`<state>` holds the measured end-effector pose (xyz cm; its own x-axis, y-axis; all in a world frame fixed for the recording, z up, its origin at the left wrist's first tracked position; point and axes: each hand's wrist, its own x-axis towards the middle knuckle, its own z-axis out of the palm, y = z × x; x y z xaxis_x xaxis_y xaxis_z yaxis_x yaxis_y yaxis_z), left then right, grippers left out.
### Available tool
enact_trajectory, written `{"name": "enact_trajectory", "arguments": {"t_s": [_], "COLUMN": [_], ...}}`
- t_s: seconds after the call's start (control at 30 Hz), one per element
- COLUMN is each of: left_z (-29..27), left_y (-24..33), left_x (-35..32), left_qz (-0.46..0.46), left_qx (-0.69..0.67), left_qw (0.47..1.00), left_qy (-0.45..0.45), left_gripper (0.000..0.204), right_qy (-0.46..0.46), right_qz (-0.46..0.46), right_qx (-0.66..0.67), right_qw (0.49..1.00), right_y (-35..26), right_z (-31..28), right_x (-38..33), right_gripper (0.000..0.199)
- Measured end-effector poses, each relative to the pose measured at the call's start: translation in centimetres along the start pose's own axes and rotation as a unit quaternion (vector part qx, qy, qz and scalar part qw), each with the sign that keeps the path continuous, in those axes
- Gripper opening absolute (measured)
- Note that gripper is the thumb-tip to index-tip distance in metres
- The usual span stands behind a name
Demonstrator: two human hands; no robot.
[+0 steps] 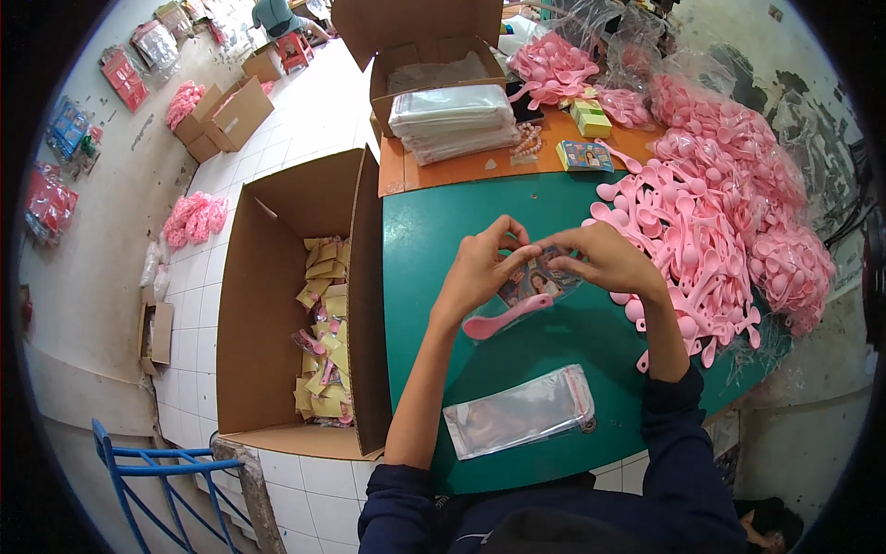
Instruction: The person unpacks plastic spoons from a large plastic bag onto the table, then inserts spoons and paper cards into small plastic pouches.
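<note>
Above the green table [420,277], my left hand [489,261] pinches the upper edge of a small transparent plastic bag. My right hand [604,260] is closed on the same edge from the other side, the fingertips of both hands nearly meeting. A printed card [533,283] with pictures shows through the plastic, partly covered by my fingers. Below it a pink plastic spoon [508,317] lies slanted, its wider end toward the lower left. Nearer to me rests a flat stack of empty transparent bags [521,411].
Loose pink spoons [683,240] are heaped on the right, beside bulging bags of spoons [729,157]. A deep cardboard box [286,198] with packed pieces stands left of the table. At the back are stacked plastic bags [452,120], a card stack [584,156] and an open carton [434,60].
</note>
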<state>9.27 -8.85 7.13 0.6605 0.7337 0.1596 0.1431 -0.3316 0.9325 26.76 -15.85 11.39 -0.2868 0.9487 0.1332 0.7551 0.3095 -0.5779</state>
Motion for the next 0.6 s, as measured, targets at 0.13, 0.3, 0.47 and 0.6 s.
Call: {"name": "enact_trajectory", "arguments": {"t_s": [0.13, 0.3, 0.47, 0.6], "left_z": [-0.6, -4.1, -4.5, -4.1], "left_y": [-0.4, -2.3, -2.4, -1.4], "left_x": [0.0, -1.0, -0.9, -1.0], "left_qz": [-0.024, -0.046, -0.096, -0.106], "left_qx": [0.067, -0.024, -0.135, -0.102], "left_qw": [0.997, 0.978, 0.962, 0.967], "left_qy": [0.011, -0.201, -0.218, -0.207], "left_gripper": [0.024, 0.032, 0.04, 0.039], "right_qy": [-0.08, 0.003, -0.014, -0.038], "right_qz": [0.098, 0.093, 0.14, 0.155], "right_qx": [0.146, 0.234, 0.353, 0.356], "right_qw": [0.981, 0.968, 0.925, 0.921], "right_y": [1.5, 3.1, 2.2, 3.3], "right_z": [0.0, 0.2, 0.4, 0.5], "right_x": [0.4, 0.7, 0.4, 0.1], "right_gripper": [0.023, 0.012, 0.013, 0.012]}}
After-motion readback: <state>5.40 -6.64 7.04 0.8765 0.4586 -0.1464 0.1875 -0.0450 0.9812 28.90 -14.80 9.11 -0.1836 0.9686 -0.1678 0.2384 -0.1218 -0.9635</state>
